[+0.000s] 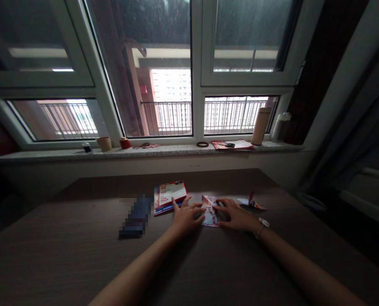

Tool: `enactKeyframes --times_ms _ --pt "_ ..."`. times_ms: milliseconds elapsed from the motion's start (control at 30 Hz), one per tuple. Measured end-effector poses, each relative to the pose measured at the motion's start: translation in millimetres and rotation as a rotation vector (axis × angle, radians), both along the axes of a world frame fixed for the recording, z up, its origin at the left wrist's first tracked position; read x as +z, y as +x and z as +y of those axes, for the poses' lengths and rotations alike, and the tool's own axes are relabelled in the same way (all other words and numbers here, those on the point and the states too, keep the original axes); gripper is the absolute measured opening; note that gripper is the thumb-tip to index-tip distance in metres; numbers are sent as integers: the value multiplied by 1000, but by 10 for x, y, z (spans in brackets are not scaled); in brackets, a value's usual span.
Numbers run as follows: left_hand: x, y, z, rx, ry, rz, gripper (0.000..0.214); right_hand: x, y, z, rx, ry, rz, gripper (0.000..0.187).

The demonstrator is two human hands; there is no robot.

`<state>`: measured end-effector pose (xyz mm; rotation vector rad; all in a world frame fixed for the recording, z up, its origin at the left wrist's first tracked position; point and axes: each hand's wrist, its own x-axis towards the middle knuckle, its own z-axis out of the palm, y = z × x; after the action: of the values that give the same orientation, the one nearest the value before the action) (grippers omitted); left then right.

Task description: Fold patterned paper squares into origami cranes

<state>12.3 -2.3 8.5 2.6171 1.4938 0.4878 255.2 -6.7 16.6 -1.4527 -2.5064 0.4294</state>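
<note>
Both hands lie flat, palms down, on a small printed sheet of glossy red-and-blue paper (209, 211) in the middle of the dark brown wooden desk (81, 255). The left hand (187, 217) has its fingers spread and loosely extended, pressing the sheet's left side; the right hand (234, 213) is likewise open and flat, fingertips pinning the sheet's right side, gripping nothing. A pale band sits on the right wrist. Just left of the hands lies a red-and-white printed leaflet stack (169, 196); its writing is too small to read. Beside the right hand stands a little folded paper figure with a red tip (252, 202). Farther left on the desk lies a dark flat oblong object, blurred out (136, 216).
</note>
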Motion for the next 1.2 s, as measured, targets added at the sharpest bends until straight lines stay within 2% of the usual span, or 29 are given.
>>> enactKeyframes --times_ms 367,933,1100,1200 --pt "-2 -8 -4 12 -5 2 29 -75 42 29 10 -14 35 72" --pt "-28 -1 2 40 33 -23 27 -39 50 -47 0 0 50 78" --pt "-12 0 -13 64 75 -53 25 -83 45 -69 5 43 86 76" --pt "-6 -3 -17 85 90 -70 22 -112 45 -65 7 67 132 69"
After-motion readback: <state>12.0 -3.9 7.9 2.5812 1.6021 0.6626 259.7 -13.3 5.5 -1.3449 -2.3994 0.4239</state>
